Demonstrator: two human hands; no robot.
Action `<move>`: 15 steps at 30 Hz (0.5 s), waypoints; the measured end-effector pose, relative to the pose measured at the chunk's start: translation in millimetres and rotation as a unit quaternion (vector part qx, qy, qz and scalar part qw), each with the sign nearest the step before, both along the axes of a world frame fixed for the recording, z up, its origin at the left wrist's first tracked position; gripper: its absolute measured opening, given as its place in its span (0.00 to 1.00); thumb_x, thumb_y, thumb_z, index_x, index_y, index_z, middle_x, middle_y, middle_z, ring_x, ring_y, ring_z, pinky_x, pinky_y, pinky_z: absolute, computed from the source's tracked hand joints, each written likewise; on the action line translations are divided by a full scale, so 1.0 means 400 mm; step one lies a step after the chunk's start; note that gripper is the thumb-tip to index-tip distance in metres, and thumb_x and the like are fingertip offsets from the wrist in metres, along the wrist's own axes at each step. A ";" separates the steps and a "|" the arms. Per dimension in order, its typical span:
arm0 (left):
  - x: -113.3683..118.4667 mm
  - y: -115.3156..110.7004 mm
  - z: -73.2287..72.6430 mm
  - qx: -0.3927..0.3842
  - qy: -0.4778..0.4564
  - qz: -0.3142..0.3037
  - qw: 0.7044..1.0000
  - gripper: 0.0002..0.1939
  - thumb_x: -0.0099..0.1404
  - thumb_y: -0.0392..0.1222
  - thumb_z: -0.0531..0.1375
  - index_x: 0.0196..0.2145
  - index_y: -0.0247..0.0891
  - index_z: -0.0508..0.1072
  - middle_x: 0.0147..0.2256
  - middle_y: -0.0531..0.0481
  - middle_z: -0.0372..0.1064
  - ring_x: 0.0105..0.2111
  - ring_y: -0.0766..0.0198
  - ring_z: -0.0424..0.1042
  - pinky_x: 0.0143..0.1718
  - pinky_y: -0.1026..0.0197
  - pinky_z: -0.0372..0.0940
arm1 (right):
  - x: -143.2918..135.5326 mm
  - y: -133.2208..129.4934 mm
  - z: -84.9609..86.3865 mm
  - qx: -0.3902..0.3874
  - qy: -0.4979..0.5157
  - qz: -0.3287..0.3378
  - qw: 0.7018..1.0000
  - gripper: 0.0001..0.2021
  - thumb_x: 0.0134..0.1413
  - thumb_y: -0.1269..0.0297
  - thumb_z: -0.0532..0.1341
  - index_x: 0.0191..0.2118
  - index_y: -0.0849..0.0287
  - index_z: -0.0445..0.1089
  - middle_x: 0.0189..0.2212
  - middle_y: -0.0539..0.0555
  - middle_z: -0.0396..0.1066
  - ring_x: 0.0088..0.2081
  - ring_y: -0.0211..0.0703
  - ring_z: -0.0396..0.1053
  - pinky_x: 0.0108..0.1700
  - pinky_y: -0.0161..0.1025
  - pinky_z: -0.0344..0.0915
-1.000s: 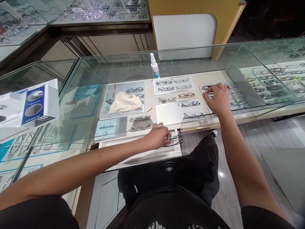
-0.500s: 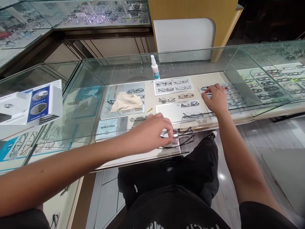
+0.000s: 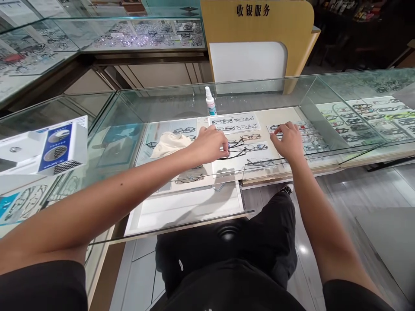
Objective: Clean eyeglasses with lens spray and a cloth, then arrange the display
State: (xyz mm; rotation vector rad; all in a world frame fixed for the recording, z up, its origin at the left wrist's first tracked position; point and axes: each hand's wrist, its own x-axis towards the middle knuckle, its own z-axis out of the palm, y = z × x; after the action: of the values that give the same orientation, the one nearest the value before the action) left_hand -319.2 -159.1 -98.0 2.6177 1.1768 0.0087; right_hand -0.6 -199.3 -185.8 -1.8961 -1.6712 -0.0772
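My left hand (image 3: 211, 144) is closed on a pair of dark-framed eyeglasses (image 3: 238, 154), holding them over the glass display case with the thin temples pointing right. The glass case and the fingers partly hide their front. My right hand (image 3: 288, 140) is at the case beside a display card with several frames (image 3: 313, 134); its fingers are bent, with the thumb apart, and nothing shows in it. Between the hands are brown eyeglasses (image 3: 250, 137) and a white card (image 3: 259, 156) with frames on it. A cream cloth (image 3: 170, 144) lies left of my left hand.
A white spray bottle (image 3: 210, 102) stands behind the cards. The pulled-out white drawer (image 3: 191, 211) is in front of my legs. At the left a white and blue box (image 3: 58, 147) sits on the glass. More frames fill the right-hand case (image 3: 366, 116).
My left hand has carried the dark eyeglasses forward from the drawer's front edge to above the cards. My right hand stays near the right-hand card. The camera view has tilted up slightly.
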 end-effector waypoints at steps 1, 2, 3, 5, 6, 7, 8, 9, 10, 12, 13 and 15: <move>-0.002 0.002 -0.004 0.001 -0.002 -0.001 1.000 0.08 0.68 0.46 0.69 0.34 0.40 0.85 0.46 0.43 0.83 0.54 0.42 0.68 0.60 0.40 0.58 | 0.000 0.000 -0.001 0.004 -0.001 0.001 1.000 0.07 0.65 0.57 0.61 0.38 0.52 0.70 0.48 0.66 0.75 0.52 0.70 0.70 0.53 0.66 0.70; -0.004 0.003 -0.007 0.002 -0.005 -0.002 1.000 0.08 0.68 0.46 0.68 0.34 0.41 0.85 0.47 0.44 0.83 0.54 0.42 0.68 0.60 0.39 0.58 | 0.001 0.001 -0.002 0.009 -0.002 0.002 1.000 0.07 0.65 0.56 0.61 0.38 0.52 0.70 0.48 0.65 0.75 0.51 0.70 0.70 0.53 0.65 0.70; -0.006 0.003 -0.009 0.000 -0.008 -0.003 1.000 0.08 0.67 0.46 0.68 0.33 0.41 0.85 0.49 0.44 0.83 0.55 0.42 0.68 0.61 0.39 0.58 | 0.002 0.002 -0.004 0.013 -0.002 0.004 1.000 0.07 0.65 0.56 0.62 0.37 0.52 0.70 0.47 0.65 0.76 0.51 0.69 0.70 0.52 0.65 0.71; -0.010 0.000 -0.010 -0.007 -0.006 -0.003 1.000 0.08 0.68 0.46 0.69 0.33 0.41 0.85 0.53 0.45 0.82 0.57 0.40 0.68 0.62 0.38 0.58 | 0.004 0.003 -0.007 0.018 0.000 0.004 1.000 0.07 0.64 0.56 0.62 0.37 0.52 0.70 0.47 0.65 0.76 0.50 0.69 0.70 0.51 0.64 0.71; -0.013 -0.003 -0.010 -0.007 -0.001 -0.002 1.000 0.09 0.68 0.46 0.69 0.33 0.41 0.85 0.56 0.45 0.81 0.58 0.40 0.68 0.62 0.37 0.58 | 0.004 0.003 -0.008 0.017 0.001 0.003 1.000 0.07 0.64 0.56 0.62 0.37 0.52 0.70 0.47 0.65 0.76 0.51 0.69 0.70 0.51 0.64 0.71; -0.015 -0.008 -0.007 -0.005 0.006 -0.002 1.000 0.09 0.68 0.47 0.69 0.33 0.41 0.86 0.59 0.45 0.80 0.59 0.39 0.67 0.63 0.37 0.58 | 0.005 0.003 -0.008 0.015 0.001 0.001 1.000 0.07 0.65 0.56 0.62 0.37 0.52 0.70 0.47 0.65 0.76 0.51 0.69 0.70 0.51 0.64 0.71; -0.017 -0.018 -0.001 0.006 0.012 -0.001 1.000 0.09 0.69 0.47 0.69 0.34 0.41 0.86 0.63 0.44 0.77 0.61 0.38 0.65 0.63 0.36 0.57 | 0.005 0.003 -0.009 0.013 0.001 -0.001 1.000 0.07 0.65 0.56 0.62 0.37 0.52 0.70 0.47 0.65 0.76 0.51 0.69 0.70 0.51 0.64 0.71; -0.019 -0.032 0.007 0.026 0.015 0.000 1.000 0.09 0.69 0.48 0.69 0.36 0.40 0.86 0.67 0.43 0.73 0.64 0.36 0.63 0.64 0.35 0.57 | 0.005 0.003 -0.009 0.011 -0.001 -0.003 1.000 0.07 0.65 0.56 0.62 0.37 0.52 0.70 0.47 0.65 0.76 0.51 0.70 0.70 0.51 0.64 0.71; -0.022 -0.054 0.018 0.055 0.012 0.002 0.998 0.10 0.70 0.48 0.69 0.39 0.40 0.86 0.70 0.42 0.69 0.66 0.34 0.61 0.65 0.33 0.56 | 0.005 0.002 -0.009 0.010 -0.002 -0.003 1.000 0.08 0.65 0.56 0.62 0.37 0.52 0.70 0.47 0.65 0.75 0.51 0.70 0.70 0.52 0.64 0.71; -0.027 -0.114 0.044 0.109 -0.011 -0.003 0.994 0.11 0.72 0.48 0.66 0.45 0.39 0.84 0.71 0.38 0.65 0.69 0.31 0.58 0.65 0.31 0.57 | 0.004 0.001 -0.010 0.013 -0.007 -0.002 1.000 0.08 0.65 0.56 0.62 0.38 0.52 0.70 0.47 0.64 0.75 0.51 0.69 0.70 0.53 0.65 0.71; -0.031 -0.152 0.054 0.114 -0.024 -0.014 0.993 0.11 0.74 0.47 0.64 0.47 0.40 0.83 0.69 0.37 0.67 0.68 0.32 0.60 0.65 0.31 0.58 | 0.004 0.001 -0.010 0.016 -0.011 0.000 1.000 0.07 0.65 0.56 0.62 0.38 0.52 0.70 0.47 0.64 0.75 0.50 0.68 0.70 0.53 0.65 0.71; -0.041 -0.228 0.054 0.027 -0.046 -0.078 0.995 0.13 0.78 0.50 0.58 0.45 0.43 0.81 0.54 0.38 0.76 0.55 0.41 0.71 0.58 0.38 0.65 | 0.003 0.001 -0.011 0.021 -0.018 0.002 1.000 0.07 0.66 0.56 0.62 0.38 0.52 0.71 0.47 0.64 0.75 0.50 0.68 0.70 0.54 0.65 0.71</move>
State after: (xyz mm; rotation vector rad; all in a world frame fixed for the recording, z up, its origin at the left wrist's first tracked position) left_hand -335.6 -250.2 -76.4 2.7184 0.9516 0.1315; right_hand 0.7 -199.0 -190.1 -1.8690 -1.6842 -0.1438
